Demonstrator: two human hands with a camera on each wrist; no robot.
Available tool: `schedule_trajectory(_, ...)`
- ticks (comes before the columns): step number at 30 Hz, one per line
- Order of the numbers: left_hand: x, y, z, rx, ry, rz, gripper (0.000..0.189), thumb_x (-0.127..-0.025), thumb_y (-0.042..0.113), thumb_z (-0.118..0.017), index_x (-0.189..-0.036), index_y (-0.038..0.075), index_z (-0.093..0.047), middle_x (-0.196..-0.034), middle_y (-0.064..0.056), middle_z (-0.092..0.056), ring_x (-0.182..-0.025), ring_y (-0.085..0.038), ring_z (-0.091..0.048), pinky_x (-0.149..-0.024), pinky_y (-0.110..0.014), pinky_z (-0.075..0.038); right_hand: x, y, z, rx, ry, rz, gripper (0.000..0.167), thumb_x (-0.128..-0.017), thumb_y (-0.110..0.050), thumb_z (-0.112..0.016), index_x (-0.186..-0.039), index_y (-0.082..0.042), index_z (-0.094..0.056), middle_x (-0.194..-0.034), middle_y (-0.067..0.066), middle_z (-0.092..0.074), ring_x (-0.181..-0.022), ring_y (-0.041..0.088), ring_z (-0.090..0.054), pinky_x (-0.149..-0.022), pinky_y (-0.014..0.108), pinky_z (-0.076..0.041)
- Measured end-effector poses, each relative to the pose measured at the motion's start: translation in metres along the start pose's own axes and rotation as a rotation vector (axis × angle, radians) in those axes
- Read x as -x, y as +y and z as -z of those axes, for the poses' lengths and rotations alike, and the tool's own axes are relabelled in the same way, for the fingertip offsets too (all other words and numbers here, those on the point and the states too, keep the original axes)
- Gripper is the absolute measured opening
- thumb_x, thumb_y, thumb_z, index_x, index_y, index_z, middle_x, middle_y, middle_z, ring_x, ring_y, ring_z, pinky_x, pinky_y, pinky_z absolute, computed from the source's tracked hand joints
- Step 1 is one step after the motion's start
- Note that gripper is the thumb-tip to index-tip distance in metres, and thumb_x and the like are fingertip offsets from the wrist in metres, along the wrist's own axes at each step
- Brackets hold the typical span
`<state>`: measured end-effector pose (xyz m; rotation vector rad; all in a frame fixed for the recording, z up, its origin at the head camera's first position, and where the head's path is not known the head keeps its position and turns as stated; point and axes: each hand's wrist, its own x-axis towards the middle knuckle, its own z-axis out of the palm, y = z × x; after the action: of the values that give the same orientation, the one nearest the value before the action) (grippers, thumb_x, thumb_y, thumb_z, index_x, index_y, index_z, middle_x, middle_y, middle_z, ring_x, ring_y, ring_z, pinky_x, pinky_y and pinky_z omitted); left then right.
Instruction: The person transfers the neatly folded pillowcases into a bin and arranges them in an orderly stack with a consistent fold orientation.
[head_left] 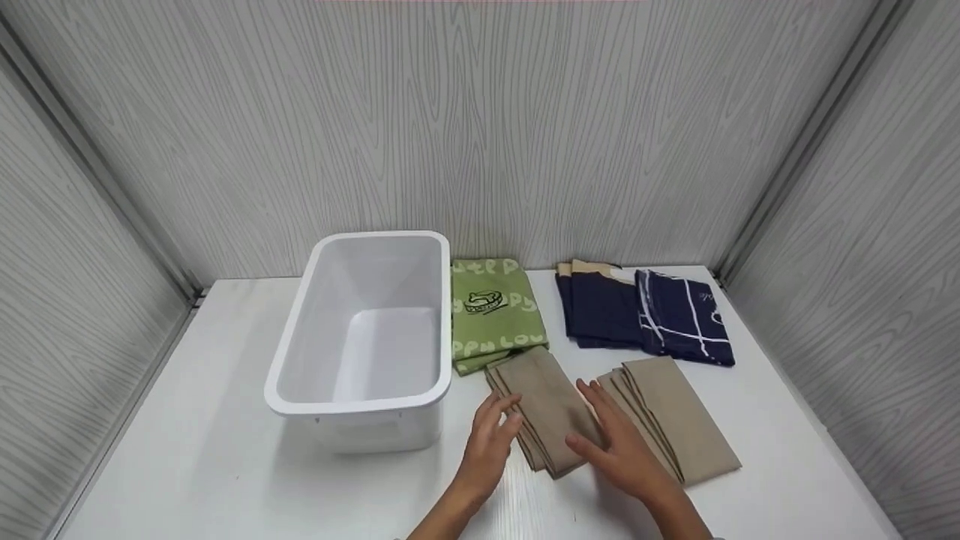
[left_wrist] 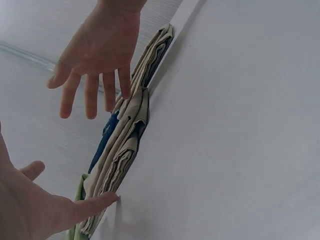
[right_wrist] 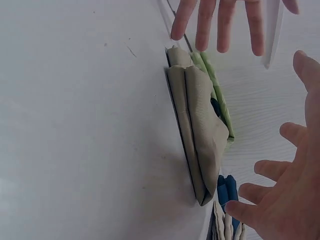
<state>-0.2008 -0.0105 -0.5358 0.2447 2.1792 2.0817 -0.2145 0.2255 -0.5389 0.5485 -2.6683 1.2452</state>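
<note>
Between my two hands lies a folded khaki cloth [head_left: 546, 405] on the white table. My left hand [head_left: 486, 448] is at its left edge, fingers relaxed and spread. On its other side my right hand [head_left: 626, 456] has its fingers extended over the right edge, holding nothing. A second folded khaki cloth [head_left: 684, 420] sits just to the right, partly behind my right hand. The right wrist view shows the layered side of the khaki cloth [right_wrist: 197, 125] below my left fingers [right_wrist: 225, 30]. In the left wrist view, my left thumb and fingers stand apart beside the stacked folds [left_wrist: 117, 167].
An open white plastic bin [head_left: 360, 405] stands at the left. Against its right side lies a folded green cloth [head_left: 496, 311] with pale lettering. Farther right are a folded navy-and-tan cloth [head_left: 604, 311] and a navy cloth with white lines [head_left: 686, 319]. Grey wood-grain panels [head_left: 450, 127] enclose the table.
</note>
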Motion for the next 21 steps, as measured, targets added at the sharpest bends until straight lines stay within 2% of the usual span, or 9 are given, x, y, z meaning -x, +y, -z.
schedule_trajectory(4,-0.002,0.003,0.001,0.181,0.016,0.107,0.059,-0.105,0.044,-0.033,-0.15,0.007,-0.037,-0.164,-0.024,0.001,-0.148,-0.051,-0.006,-0.104,-0.072,-0.033,-0.002,0.004,-0.002,-0.042,-0.007,-0.024,0.074,-0.092,-0.032,-0.068,-0.157,-0.017,-0.034,-0.161,0.013,-0.031,-0.149,0.038,-0.024,-0.116,0.063,-0.021)
schedule_trajectory(8,-0.005,0.003,0.002,0.247,0.028,0.185,0.061,-0.105,0.049,-0.03,-0.152,0.01,-0.035,-0.165,-0.02,-0.005,-0.149,-0.049,-0.006,-0.104,-0.066,-0.039,-0.001,0.009,-0.003,-0.097,-0.004,-0.061,0.073,-0.094,-0.03,-0.066,-0.157,-0.018,-0.033,-0.161,0.011,-0.031,-0.15,0.034,-0.023,-0.118,0.058,-0.02)
schedule_trajectory(12,-0.007,0.002,0.002,0.366,0.041,0.248,0.064,-0.104,0.052,-0.03,-0.152,0.011,-0.034,-0.166,-0.017,-0.007,-0.149,-0.049,-0.008,-0.105,-0.064,-0.039,0.0,0.012,-0.004,-0.156,-0.002,-0.102,0.07,-0.096,-0.029,-0.065,-0.157,-0.02,-0.032,-0.162,0.006,-0.03,-0.15,0.03,-0.022,-0.118,0.057,-0.019)
schedule_trajectory(16,-0.008,0.001,0.002,0.467,0.054,0.286,0.071,-0.101,0.058,-0.034,-0.153,0.01,-0.033,-0.166,-0.02,-0.001,-0.15,-0.046,-0.01,-0.106,-0.061,-0.04,0.0,0.011,-0.005,-0.242,-0.008,-0.142,0.066,-0.098,-0.028,-0.062,-0.157,-0.023,-0.032,-0.163,0.005,-0.027,-0.151,0.033,-0.02,-0.117,0.061,-0.02)
schedule_trajectory(21,-0.008,0.003,0.002,0.511,0.046,0.3,0.079,-0.097,0.065,-0.038,-0.154,0.01,-0.031,-0.165,-0.022,0.003,-0.15,-0.044,-0.013,-0.105,-0.058,-0.042,-0.001,0.007,-0.005,-0.351,-0.016,-0.204,0.061,-0.101,-0.024,-0.056,-0.157,-0.024,-0.031,-0.164,0.008,-0.025,-0.148,0.042,-0.021,-0.113,0.066,-0.023)
